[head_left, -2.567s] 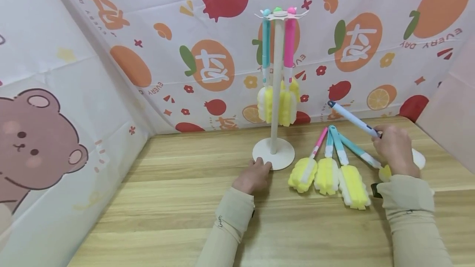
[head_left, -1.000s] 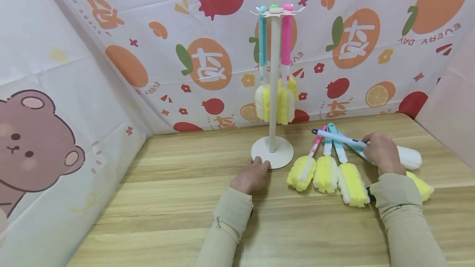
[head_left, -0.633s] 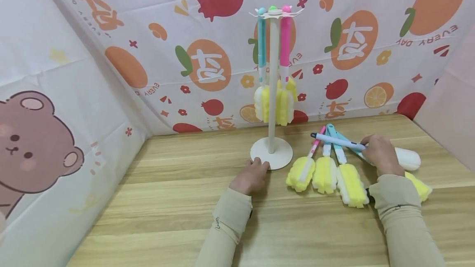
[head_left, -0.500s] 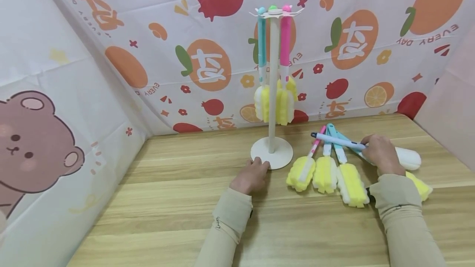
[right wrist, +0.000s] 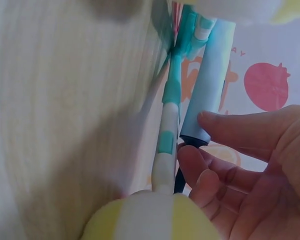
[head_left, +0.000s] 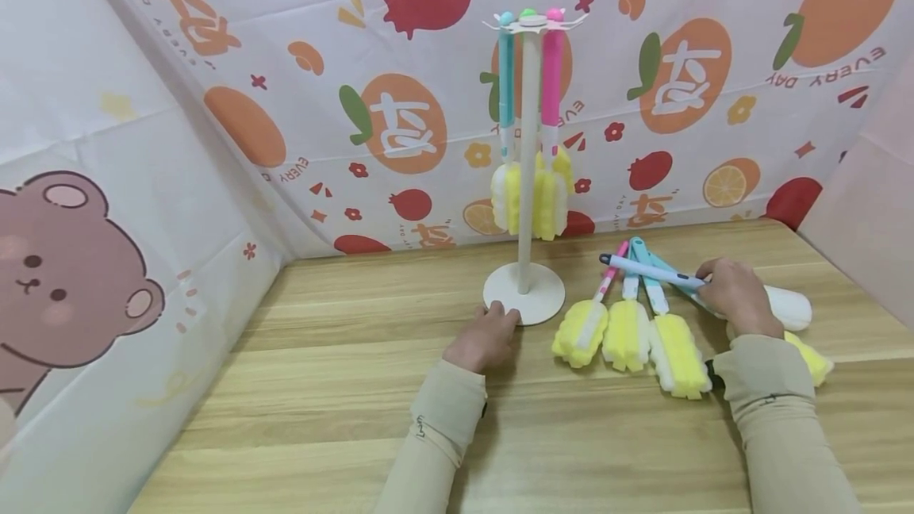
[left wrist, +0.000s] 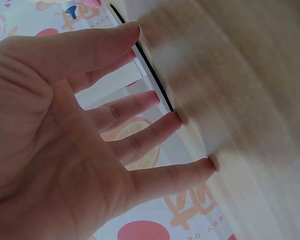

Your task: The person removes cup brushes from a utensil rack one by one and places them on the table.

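My left hand (head_left: 484,339) rests its fingertips on the front edge of the white round base of the stand (head_left: 546,306). In the left wrist view its fingers (left wrist: 135,140) are spread and nearly straight. My right hand (head_left: 739,296) pinches a sponge bottle brush with a pale blue handle (head_left: 651,270) and white head (head_left: 789,308), thumb against the handle's dark-collared end in the right wrist view. The handle crosses over other brushes: one pink (head_left: 609,274), several teal (head_left: 650,280), with yellow-and-white sponge heads (head_left: 681,359). Another yellow sponge (head_left: 810,359) is partly hidden behind my right sleeve.
Teal (head_left: 506,82), green (head_left: 528,13) and pink (head_left: 552,82) brushes hang from the stand's hooked top, sponge heads down; the pole partly hides the green one. A fruit-print cloth (head_left: 321,141) backs the wooden table (head_left: 321,395). A bear-print sheet (head_left: 93,260) borders the left.
My right hand has lowered the pale blue bottle brush and moved slightly left, bringing it across the other handles. For the last second both hands have stayed nearly still.
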`<state>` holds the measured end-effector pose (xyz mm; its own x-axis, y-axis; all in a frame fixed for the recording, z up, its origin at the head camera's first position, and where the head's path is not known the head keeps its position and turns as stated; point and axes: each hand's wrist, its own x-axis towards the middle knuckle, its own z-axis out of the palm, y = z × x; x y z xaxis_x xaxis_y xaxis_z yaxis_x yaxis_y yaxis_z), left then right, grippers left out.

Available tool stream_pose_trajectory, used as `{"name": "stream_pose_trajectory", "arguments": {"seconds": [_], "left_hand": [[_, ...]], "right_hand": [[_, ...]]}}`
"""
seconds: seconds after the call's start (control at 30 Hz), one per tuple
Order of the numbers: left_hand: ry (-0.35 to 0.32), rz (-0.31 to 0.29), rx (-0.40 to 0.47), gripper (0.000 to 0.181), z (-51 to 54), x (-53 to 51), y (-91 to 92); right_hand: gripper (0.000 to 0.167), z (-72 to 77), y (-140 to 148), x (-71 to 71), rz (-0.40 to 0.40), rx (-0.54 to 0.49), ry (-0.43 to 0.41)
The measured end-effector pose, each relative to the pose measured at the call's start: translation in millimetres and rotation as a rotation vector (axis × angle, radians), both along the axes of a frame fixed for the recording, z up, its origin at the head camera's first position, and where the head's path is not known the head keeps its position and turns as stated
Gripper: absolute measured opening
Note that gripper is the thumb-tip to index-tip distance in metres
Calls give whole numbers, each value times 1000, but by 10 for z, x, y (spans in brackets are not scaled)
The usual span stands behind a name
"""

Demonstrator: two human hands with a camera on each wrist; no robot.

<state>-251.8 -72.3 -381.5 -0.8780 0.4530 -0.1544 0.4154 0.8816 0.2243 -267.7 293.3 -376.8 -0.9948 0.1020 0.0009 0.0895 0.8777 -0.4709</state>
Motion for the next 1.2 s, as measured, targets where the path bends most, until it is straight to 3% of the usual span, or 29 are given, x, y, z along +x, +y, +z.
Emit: {"name": "stream_pose_trajectory", "arguments": {"seconds": [0.3, 0.63, 1.2], "left_hand": [[6, -3, -6, 16, 9, -2, -4], [-4, 6, -11, 15, 12, 2, 1], [4, 5, -15, 15, 10, -5, -2]], "right_hand": [[27, 34, 26, 8, 11, 22, -52], [34, 2, 64, 47, -113, 46, -46], [38, 19, 81, 61, -95, 48, -40]]}}
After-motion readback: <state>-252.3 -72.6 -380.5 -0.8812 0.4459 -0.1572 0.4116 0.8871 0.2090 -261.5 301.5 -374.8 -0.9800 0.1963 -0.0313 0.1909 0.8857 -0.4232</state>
